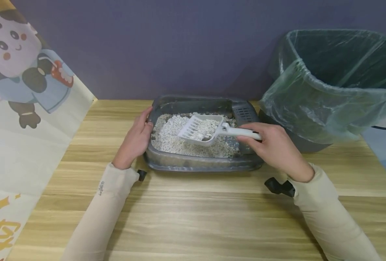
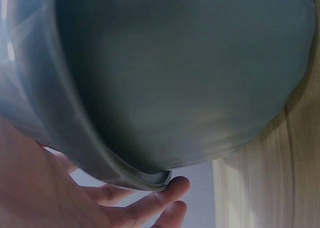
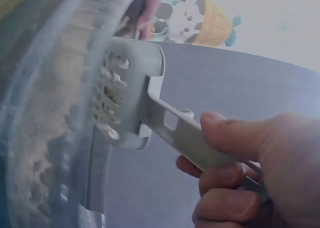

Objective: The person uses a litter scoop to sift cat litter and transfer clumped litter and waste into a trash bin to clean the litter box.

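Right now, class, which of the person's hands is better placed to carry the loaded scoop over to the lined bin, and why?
The right hand: it already grips the scoop and is nearer the bin. The left hand rests on the litter tray.

The bin [image 1: 336,83] runs off the right edge, so its far side is lost, and its base hides behind the liner. The poster [image 1: 20,90] is cut at the left and top. From the left wrist the tray [image 2: 175,78] fills the frame, blurred, its contents unseen. At the right wrist the scoop [image 3: 135,98] handle vanishes inside the right hand [image 3: 250,168]; the litter [image 3: 45,138] is a smear.
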The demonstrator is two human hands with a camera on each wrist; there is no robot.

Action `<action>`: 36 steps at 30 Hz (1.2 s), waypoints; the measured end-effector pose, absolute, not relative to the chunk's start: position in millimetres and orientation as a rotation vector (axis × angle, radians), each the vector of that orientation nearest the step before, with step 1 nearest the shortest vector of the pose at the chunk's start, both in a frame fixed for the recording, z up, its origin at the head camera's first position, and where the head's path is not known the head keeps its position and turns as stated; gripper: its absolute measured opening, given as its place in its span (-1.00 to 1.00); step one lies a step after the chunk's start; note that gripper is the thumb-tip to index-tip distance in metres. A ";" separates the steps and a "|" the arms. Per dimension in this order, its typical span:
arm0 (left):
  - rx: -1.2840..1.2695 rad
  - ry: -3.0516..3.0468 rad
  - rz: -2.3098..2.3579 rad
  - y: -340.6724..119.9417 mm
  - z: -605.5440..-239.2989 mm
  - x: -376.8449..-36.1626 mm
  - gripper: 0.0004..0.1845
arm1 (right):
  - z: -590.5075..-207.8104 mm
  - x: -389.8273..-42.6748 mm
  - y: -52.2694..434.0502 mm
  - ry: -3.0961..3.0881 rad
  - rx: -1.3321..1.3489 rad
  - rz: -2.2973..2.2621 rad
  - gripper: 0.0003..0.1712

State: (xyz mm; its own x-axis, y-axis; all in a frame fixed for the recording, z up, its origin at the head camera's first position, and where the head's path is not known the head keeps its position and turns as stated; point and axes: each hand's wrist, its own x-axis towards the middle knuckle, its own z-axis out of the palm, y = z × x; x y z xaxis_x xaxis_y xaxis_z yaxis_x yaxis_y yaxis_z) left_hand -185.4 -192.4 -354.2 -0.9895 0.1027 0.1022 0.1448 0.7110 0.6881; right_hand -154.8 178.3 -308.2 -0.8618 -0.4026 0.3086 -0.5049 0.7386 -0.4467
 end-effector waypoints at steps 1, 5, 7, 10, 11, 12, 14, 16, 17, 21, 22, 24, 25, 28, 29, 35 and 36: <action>-0.207 -2.852 -1.156 -192.6 -354.6 -185.4 -0.44 | -306.6 -154.3 179.6 -2.750 0.727 0.773 -0.62; -0.209 -2.851 -1.156 -193.5 -355.1 -185.3 -0.44 | -304.0 -154.0 182.4 -2.757 0.737 0.760 -0.63; -0.208 -2.850 -1.158 -193.7 -355.1 -185.2 -0.44 | -304.9 -154.8 182.7 -2.753 0.748 0.775 -0.63; -0.206 -2.852 -1.159 -193.7 -355.1 -185.0 -0.44 | -307.8 -156.9 181.9 -2.720 0.772 0.814 -0.64; -0.206 -2.852 -1.160 -193.6 -355.3 -185.0 -0.44 | -309.1 -157.6 181.5 -2.704 0.781 0.830 -0.65; -0.207 -2.851 -1.161 -193.5 -355.5 -185.2 -0.44 | -310.5 -158.4 181.1 -2.686 0.790 0.843 -0.67; -0.211 -2.851 -1.162 -193.0 -355.8 -185.4 -0.44 | -313.5 -159.8 180.5 -2.641 0.811 0.862 -0.67; -0.215 -2.852 -1.160 -192.6 -356.0 -185.8 -0.44 | -316.7 -160.8 180.2 -2.590 0.825 0.878 -0.66; -0.216 -2.852 -1.159 -192.3 -356.0 -186.0 -0.44 | -318.3 -161.2 180.0 -2.559 0.831 0.886 -0.64; -0.218 -2.851 -1.150 -191.5 -355.7 -186.6 -0.44 | -322.3 -161.8 178.8 -2.433 0.842 0.940 -0.56; -0.220 -2.849 -1.149 -191.5 -355.6 -186.8 -0.44 | -322.7 -161.9 178.1 -2.405 0.841 0.959 -0.55; -0.222 -2.848 -1.150 -191.3 -355.5 -186.8 -0.44 | -323.1 -161.9 176.8 -2.356 0.836 0.995 -0.53; -0.223 -2.847 -1.151 -191.3 -355.3 -186.8 -0.44 | -323.1 -162.0 176.2 -2.336 0.830 1.008 -0.52; -0.222 -2.846 -1.152 -191.5 -355.0 -186.3 -0.44 | -323.2 -162.6 175.2 -2.307 0.813 1.028 -0.52; -0.220 -2.846 -1.153 -191.5 -354.9 -186.1 -0.44 | -323.4 -163.1 175.3 -2.309 0.807 1.027 -0.52; -0.211 -2.839 -1.161 -192.1 -354.6 -185.4 -0.44 | -326.3 -165.5 176.1 -2.385 0.782 0.995 -0.56; -0.211 -2.838 -1.160 -192.2 -354.5 -185.3 -0.44 | -326.6 -165.5 176.1 -2.395 0.779 0.994 -0.57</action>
State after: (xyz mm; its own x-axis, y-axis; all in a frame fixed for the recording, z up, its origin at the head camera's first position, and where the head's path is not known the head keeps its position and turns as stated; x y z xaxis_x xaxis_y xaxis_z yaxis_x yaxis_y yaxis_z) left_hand -185.3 -192.2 -354.5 -0.9883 0.1009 0.1143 0.1521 0.7058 0.6918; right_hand -165.5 176.1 -326.6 -0.7492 -0.3307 0.5739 -0.6399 0.5852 -0.4981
